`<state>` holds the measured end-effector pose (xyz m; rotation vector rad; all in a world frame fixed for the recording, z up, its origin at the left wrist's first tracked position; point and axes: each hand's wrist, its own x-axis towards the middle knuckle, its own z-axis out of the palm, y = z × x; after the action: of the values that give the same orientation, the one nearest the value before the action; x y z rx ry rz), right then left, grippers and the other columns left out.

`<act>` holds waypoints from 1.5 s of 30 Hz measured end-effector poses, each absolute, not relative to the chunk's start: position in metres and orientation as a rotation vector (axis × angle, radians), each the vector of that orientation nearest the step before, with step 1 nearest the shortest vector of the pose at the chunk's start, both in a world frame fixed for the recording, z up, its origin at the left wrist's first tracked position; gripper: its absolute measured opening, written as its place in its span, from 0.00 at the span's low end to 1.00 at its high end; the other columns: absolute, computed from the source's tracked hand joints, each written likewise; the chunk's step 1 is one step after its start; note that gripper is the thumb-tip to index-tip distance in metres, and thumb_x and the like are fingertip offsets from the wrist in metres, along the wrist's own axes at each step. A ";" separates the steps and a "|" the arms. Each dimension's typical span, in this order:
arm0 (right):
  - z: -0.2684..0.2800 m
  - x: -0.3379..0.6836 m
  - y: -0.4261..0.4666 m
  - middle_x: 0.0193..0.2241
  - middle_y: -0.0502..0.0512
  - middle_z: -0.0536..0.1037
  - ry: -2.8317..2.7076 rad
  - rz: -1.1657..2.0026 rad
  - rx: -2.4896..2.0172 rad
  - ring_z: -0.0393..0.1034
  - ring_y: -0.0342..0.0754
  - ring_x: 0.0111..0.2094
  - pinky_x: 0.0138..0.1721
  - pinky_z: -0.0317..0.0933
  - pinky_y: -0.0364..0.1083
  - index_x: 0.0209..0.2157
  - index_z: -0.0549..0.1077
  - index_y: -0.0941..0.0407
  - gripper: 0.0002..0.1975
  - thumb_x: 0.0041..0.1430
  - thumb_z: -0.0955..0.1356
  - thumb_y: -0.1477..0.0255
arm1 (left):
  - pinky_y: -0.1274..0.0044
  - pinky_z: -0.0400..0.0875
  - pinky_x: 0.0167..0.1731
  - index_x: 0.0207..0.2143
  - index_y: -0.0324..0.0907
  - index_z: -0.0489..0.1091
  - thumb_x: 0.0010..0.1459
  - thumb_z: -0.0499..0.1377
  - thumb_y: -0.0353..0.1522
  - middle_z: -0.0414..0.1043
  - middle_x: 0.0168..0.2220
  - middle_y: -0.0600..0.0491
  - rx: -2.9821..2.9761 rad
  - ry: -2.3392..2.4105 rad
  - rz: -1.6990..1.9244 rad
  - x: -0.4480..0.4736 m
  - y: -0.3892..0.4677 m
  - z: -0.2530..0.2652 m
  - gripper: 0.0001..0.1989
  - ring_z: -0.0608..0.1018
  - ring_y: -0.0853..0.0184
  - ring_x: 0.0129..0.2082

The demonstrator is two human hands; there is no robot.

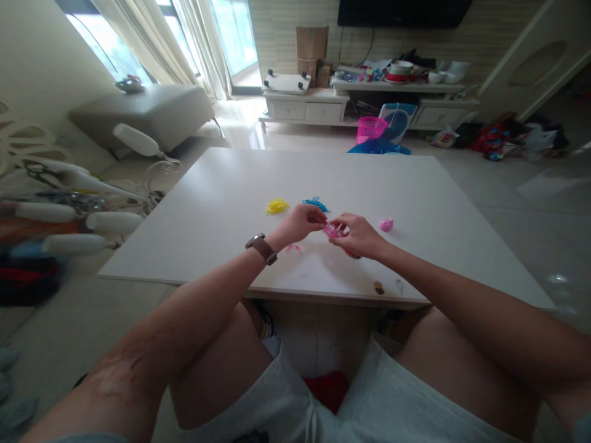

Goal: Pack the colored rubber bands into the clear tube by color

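My right hand holds a small pink bundle, partly see-through, its fingers closed around one side. My left hand reaches to the bundle's other side, with thumb and fingers pinched together; what they grip is too small to make out. Just beyond the hands lies a blue pile of thin small pieces. To its left is a yellow pile of similar pieces. Loose pink pieces lie below my left wrist. A rounded pink lump sits to the right of my right hand.
The white table spreads in front of my knees. Near its front edge lie a small dark-and-yellow item and a clear one. Past the far edge stand a pink basket and a blue chair.
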<state>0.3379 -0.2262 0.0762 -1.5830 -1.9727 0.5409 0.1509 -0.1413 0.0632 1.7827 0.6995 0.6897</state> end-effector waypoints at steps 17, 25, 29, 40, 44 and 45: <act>0.083 0.332 -0.232 0.42 0.49 0.72 -1.561 0.791 -1.247 0.77 0.46 0.36 0.39 0.75 0.48 0.47 0.63 0.49 0.25 0.51 0.75 0.62 | 0.74 0.74 0.37 0.41 0.38 0.71 0.48 0.68 0.29 0.77 0.40 0.47 1.778 0.645 0.589 0.142 -0.145 0.083 0.17 0.79 0.66 0.38; 0.089 0.336 -0.231 0.46 0.55 0.72 -1.784 0.632 -1.221 0.73 0.50 0.45 0.46 0.73 0.52 0.41 0.74 0.52 0.13 0.56 0.73 0.63 | 0.76 0.75 0.32 0.38 0.37 0.72 0.46 0.70 0.31 0.77 0.32 0.49 1.911 0.642 0.626 0.143 -0.150 0.083 0.16 0.79 0.67 0.33; 0.090 0.346 -0.229 0.52 0.57 0.69 -2.042 0.525 -1.263 0.69 0.54 0.53 0.56 0.66 0.58 0.42 0.79 0.51 0.12 0.54 0.73 0.66 | 0.77 0.74 0.32 0.39 0.37 0.76 0.46 0.68 0.29 0.79 0.32 0.49 2.075 0.680 0.630 0.141 -0.152 0.084 0.15 0.79 0.67 0.31; 0.100 0.351 -0.235 0.61 0.53 0.64 -2.406 0.416 -1.303 0.57 0.63 0.62 0.64 0.53 0.65 0.44 0.81 0.44 0.13 0.55 0.74 0.64 | 0.76 0.73 0.34 0.35 0.39 0.78 0.45 0.67 0.30 0.78 0.30 0.51 2.285 0.702 0.653 0.143 -0.169 0.095 0.11 0.78 0.66 0.30; 0.107 0.349 -0.234 0.51 0.57 0.72 -2.202 0.383 -1.248 0.66 0.58 0.55 0.59 0.62 0.60 0.39 0.81 0.49 0.09 0.55 0.74 0.65 | 0.77 0.74 0.33 0.37 0.38 0.75 0.47 0.67 0.29 0.79 0.31 0.50 2.089 0.626 0.669 0.145 -0.169 0.093 0.12 0.79 0.67 0.30; 0.108 0.349 -0.234 0.48 0.57 0.73 -2.132 0.379 -1.240 0.68 0.56 0.52 0.56 0.64 0.58 0.37 0.81 0.50 0.08 0.55 0.74 0.65 | 0.77 0.75 0.32 0.37 0.37 0.75 0.48 0.67 0.29 0.79 0.31 0.50 2.052 0.608 0.676 0.146 -0.168 0.093 0.12 0.79 0.67 0.30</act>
<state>0.3485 -0.2337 0.1080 -1.2398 -2.1324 0.3788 0.1460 -0.1684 0.0928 2.0520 0.6084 0.6764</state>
